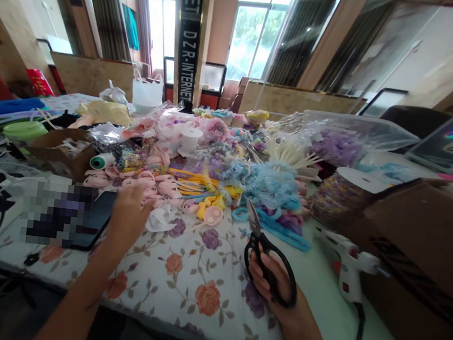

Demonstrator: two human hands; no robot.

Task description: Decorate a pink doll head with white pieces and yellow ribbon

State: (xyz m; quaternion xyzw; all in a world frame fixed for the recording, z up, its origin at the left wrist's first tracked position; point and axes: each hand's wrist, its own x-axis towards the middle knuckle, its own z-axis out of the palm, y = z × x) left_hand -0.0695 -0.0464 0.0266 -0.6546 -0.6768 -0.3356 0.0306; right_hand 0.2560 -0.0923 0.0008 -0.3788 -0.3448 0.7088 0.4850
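My right hand [273, 279] grips a pair of scissors [262, 250] by their black loop handles; the blades point up and away and look nearly closed. My left hand [128, 213] reaches over the near edge of a row of pink padded pieces [169, 185] with small dark marks. Its thumb is apart from the slightly blurred fingers, and no held thing shows. Whether the fingertips touch a pink piece I cannot tell. Beside that hand lies a crumpled white piece [161, 219]. A round pink piece [213, 216] sits by a yellow scrunched fabric piece [210, 205].
A white glue gun [347, 260] lies at the right beside a large cardboard box [426, 242]. Blue fluffy material [268, 183], a white spool [190, 141] and bagged supplies crowd the back. At the left are a dark tablet-like device [98, 221], cables and a small open box [62, 154].
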